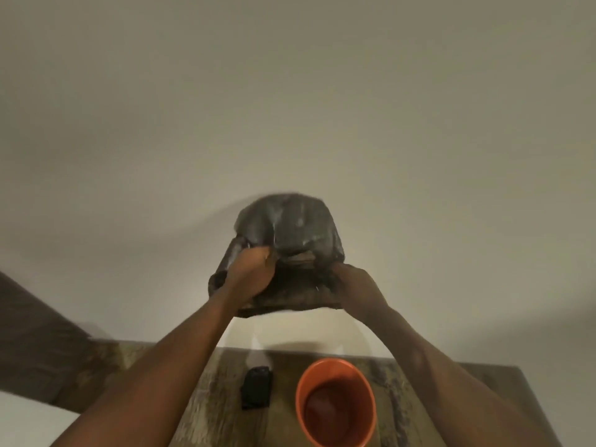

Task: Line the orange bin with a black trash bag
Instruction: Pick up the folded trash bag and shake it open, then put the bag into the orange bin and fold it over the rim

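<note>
A black trash bag [290, 227] billows in the air in front of the wall, puffed up and blurred. My left hand [251, 269] grips its edge on the left, fingers closed on the plastic. My right hand [351, 282] grips the opposite edge, its fingers partly hidden in the folds. Both arms reach up and forward. Below them the orange bin [335, 375] stands upright and open on the wooden table [403, 411], with nothing black inside it.
A folded stack or roll of black bags [256, 387] lies on the table left of the bin. A plain wall rises right behind the table. A dark headboard-like panel [38, 343] and a white surface [29, 421] sit at the left.
</note>
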